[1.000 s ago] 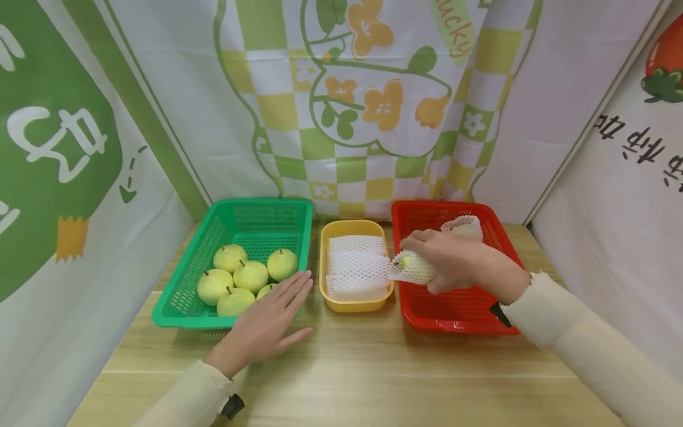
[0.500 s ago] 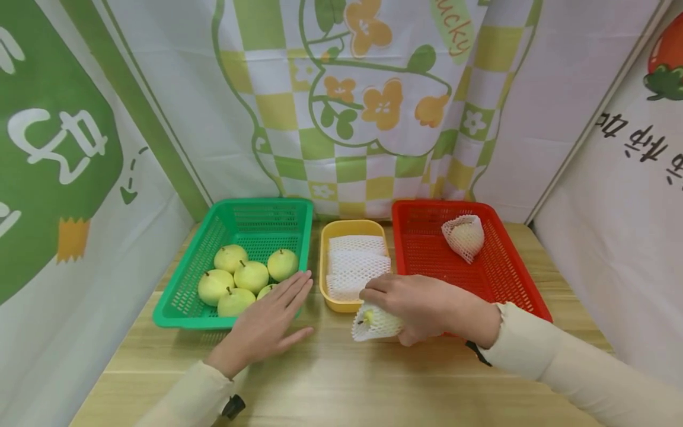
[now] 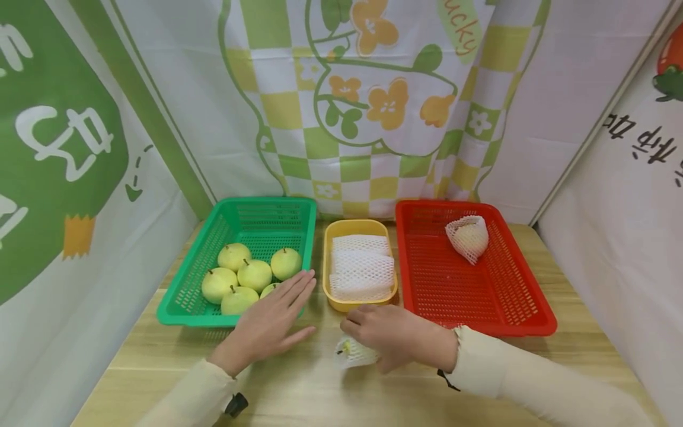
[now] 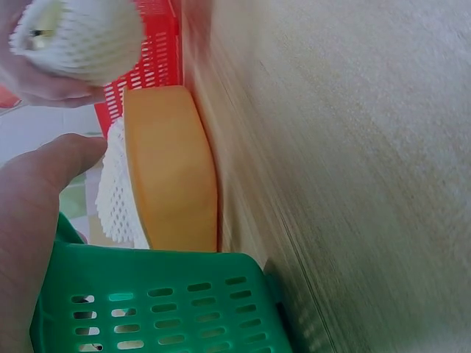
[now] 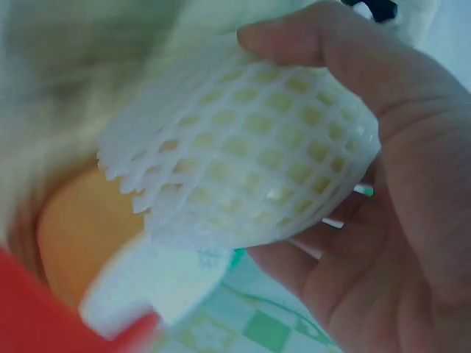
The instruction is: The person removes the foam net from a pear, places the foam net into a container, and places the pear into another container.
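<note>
My right hand (image 3: 392,337) grips a pear in a white foam net sleeve (image 3: 356,353), in front of the yellow tray. In the right wrist view, thumb and fingers curl round the netted pear (image 5: 257,158), whose pale yellow skin shows through the mesh. My left hand (image 3: 269,323) lies with straight fingers at the near right corner of the green basket (image 3: 169,311), holding nothing; it partly hides one pear. Several bare pears (image 3: 254,275) sit in that basket. Another netted pear (image 3: 471,238) lies at the back right of the red basket (image 3: 459,327).
Between the two baskets stands the yellow tray (image 3: 341,305), holding a stack of white foam nets (image 3: 363,273). All three containers rest on a wooden table (image 3: 299,397). A patterned curtain (image 3: 384,172) hangs close behind them, and printed cloth walls rise on both sides.
My right hand has carried the netted pear out from over the red basket, left and toward the table's front. My left hand has stayed by the green basket.
</note>
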A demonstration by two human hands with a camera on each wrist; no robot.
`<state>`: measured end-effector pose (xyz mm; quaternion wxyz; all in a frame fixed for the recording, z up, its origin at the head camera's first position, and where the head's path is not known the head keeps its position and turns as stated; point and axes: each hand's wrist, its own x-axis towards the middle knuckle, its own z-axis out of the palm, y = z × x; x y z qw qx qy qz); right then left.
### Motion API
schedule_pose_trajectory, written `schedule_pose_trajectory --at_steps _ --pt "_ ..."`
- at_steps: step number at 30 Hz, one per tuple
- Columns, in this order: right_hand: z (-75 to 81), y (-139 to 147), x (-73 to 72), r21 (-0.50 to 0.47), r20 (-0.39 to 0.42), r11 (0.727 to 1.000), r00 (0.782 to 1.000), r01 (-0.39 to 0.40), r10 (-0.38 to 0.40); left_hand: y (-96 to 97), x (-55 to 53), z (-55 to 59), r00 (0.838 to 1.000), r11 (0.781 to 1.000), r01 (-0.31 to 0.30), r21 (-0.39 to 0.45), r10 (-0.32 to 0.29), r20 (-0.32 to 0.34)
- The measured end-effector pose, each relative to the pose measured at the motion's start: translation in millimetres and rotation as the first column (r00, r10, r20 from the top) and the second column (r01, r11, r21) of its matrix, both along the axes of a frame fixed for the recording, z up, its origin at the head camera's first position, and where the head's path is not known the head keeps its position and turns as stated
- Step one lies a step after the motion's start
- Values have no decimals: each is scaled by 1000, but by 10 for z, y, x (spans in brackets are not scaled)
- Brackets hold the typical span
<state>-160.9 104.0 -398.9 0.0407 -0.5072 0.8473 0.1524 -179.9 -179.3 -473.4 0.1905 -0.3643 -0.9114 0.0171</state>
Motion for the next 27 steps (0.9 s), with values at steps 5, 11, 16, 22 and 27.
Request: schedule_pose_trajectory --at_steps 5,11,16,22,27 --pt "-225 -93 -13 18 -16 999 999 51 -50 9 -3 -7 1000 1000 -2 1 2 0" --pt "-383 -130 -11 15 -12 989 989 149 -149 21 -5 7 1000 1000 -2 -3 2 25" --pt "-465 -61 -47 -87 76 976 978 199 -193 6 -6 29 998 1000 0 30 -2 57" --pt "-557 98 -40 -220 236 932 942 290 -237 2 57 101 992 966 87 245 -106 62" --pt "-663 272 23 -291 335 896 913 336 -234 133 267 188 955 857 291 426 -290 -70"
